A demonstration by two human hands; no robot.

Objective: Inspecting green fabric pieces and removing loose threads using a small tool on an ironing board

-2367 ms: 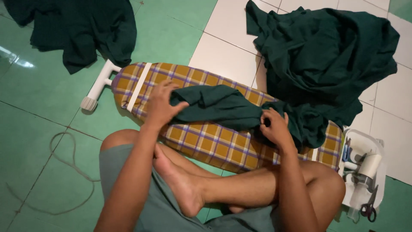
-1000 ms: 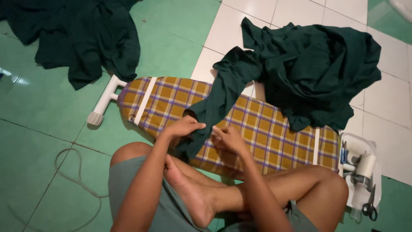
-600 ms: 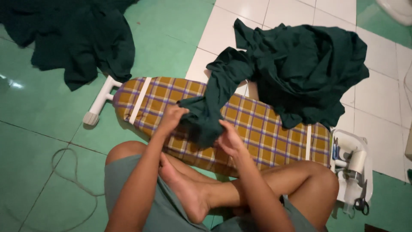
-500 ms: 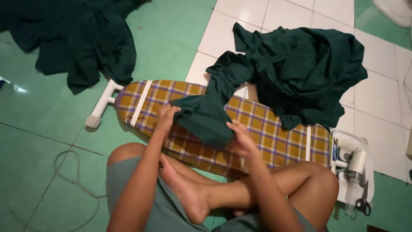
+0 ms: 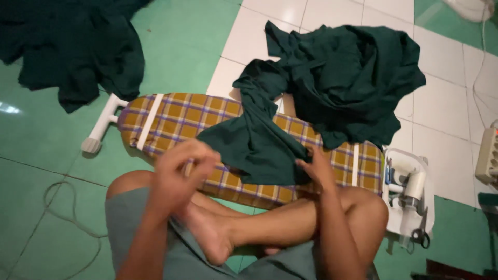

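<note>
A dark green garment (image 5: 259,145) lies spread across a low ironing board (image 5: 176,116) with a yellow and purple plaid cover, its far part trailing into a heap of the same green cloth (image 5: 353,72) on the tiles. My right hand (image 5: 316,166) rests on the garment's near right edge, fingers on the cloth. My left hand (image 5: 179,173) is lifted off the board, blurred, fingers loosely curled with nothing in it. I sit cross-legged behind the board, one bare foot (image 5: 207,233) in front.
Another dark green pile (image 5: 72,46) lies at the far left on the green floor. A white iron (image 5: 410,192) rests in its tray at the board's right end, scissors (image 5: 419,236) beside it. A power strip (image 5: 487,155) at the right edge, a cord (image 5: 57,207) on the left floor.
The garment was pulled from a bunch near me and laid flat over the board. My left hand has come off the cloth and drawn back; my right hand stays on the cloth's edge.
</note>
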